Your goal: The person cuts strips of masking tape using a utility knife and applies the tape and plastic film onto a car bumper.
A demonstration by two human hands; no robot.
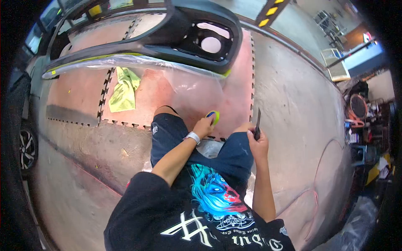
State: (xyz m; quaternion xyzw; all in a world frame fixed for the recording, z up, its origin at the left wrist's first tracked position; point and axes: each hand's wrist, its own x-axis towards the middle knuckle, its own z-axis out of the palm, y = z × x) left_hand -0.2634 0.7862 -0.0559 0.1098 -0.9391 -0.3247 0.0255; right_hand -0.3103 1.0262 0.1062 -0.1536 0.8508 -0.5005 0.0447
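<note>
My left hand [204, 126] is closed around a roll of yellow-green tape [216, 118] with blue at its core, held between my knees. Over my right knee, my right hand [259, 144] grips a slim black knife [258, 122], its narrow end pointing up; its exact type is too small to tell. In front of me stands a black car bumper [155, 42] with a round opening at its right end. Yellow-green tape and clear plastic film [125, 62] run along its lower edge, and the film hangs onto the mat.
Pinkish interlocking foam mats [75, 98] cover the floor under the bumper, with a crumpled yellow-green cloth [124, 90] on them. A car wheel [28, 148] is at the far left. A hose [316, 201] curves across the right floor near cluttered shelves [358, 138].
</note>
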